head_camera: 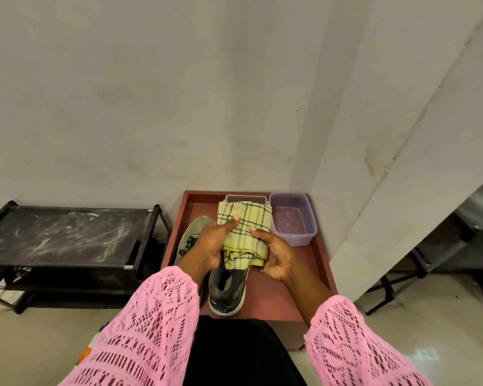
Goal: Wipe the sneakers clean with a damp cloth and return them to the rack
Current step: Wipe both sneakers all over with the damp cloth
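Note:
A yellow checked cloth (246, 232) is held up over a low reddish table (279, 299). My left hand (212, 243) grips its left side with the thumb on top. My right hand (276, 254) grips its lower right part. Two shiny metallic sneakers stand on the table under the cloth: one (226, 291) right below my hands with its heel toward me, the other (191, 235) to the left, partly hidden by my left hand. A black shoe rack (64, 238) stands on the floor to the left.
A purple plastic tub (293, 218) with water sits at the table's back right corner. Beside it lies a flat lid or second container (244, 198), mostly hidden by the cloth. A grey wall rises behind. Another dark rack (455, 254) stands at the right.

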